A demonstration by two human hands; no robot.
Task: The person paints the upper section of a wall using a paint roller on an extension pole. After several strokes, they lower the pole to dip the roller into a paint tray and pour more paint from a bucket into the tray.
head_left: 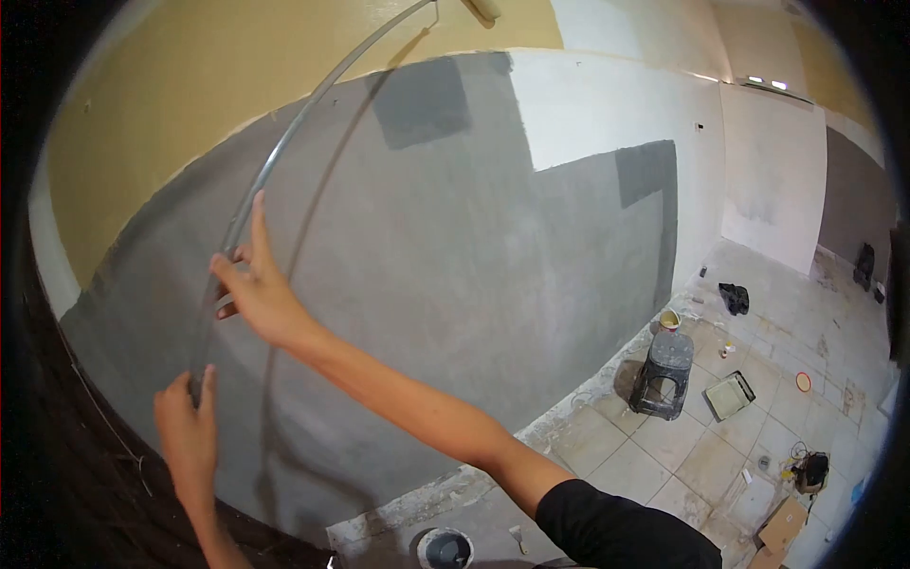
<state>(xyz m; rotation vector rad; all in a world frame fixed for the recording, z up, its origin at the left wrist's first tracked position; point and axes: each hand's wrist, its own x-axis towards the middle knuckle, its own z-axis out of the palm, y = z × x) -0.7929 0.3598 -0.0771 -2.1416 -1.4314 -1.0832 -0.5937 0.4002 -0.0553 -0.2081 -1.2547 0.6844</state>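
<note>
A long thin metal pole (294, 128) slants from lower left up to the top edge, looking bowed in the wide lens. At its upper end a paint roller (482, 11) is against the yellow upper wall (180, 104), partly cut off by the frame. Higher on the pole, my right hand (254, 292) grips it with the index finger stretched along the shaft. My left hand (188, 427) closes round the pole's lower end. Behind both hands is the grey-painted wall (427, 247), with darker grey patches and a white section (588, 109).
On the tiled floor stand a dark plastic stool (666, 365), a paint tray (729, 395) and a small paint pot (669, 320). Close below me are a bucket of grey paint (445, 550) and a scraper (518, 539). Cardboard (783, 524) lies at lower right.
</note>
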